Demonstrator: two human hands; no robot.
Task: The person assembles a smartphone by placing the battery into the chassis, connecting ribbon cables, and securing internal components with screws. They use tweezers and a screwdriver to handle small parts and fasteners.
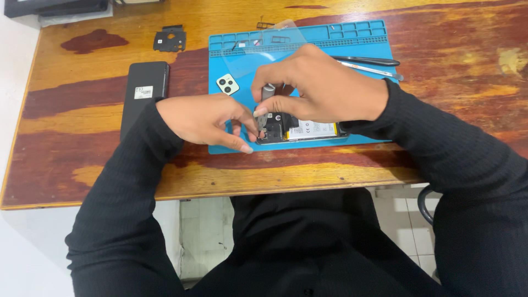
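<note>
An opened phone point(308, 131) with its battery and board exposed lies on a blue work mat point(357, 33). My right hand point(322, 88) grips a small grey screwdriver point(268, 93), held upright with its tip at the phone's top left corner. My left hand point(206, 120) rests at the phone's left end, fingertips pinching its edge beside the screwdriver tip. A white camera cover point(227, 84) lies on the mat just above my left hand.
A black phone back panel point(144, 91) lies on the wooden table left of the mat. A small black plate point(170, 39) sits further back. A clear screen protector point(275, 44) leans over the mat's tray compartments. Tweezers and a pry tool point(368, 63) lie at the right.
</note>
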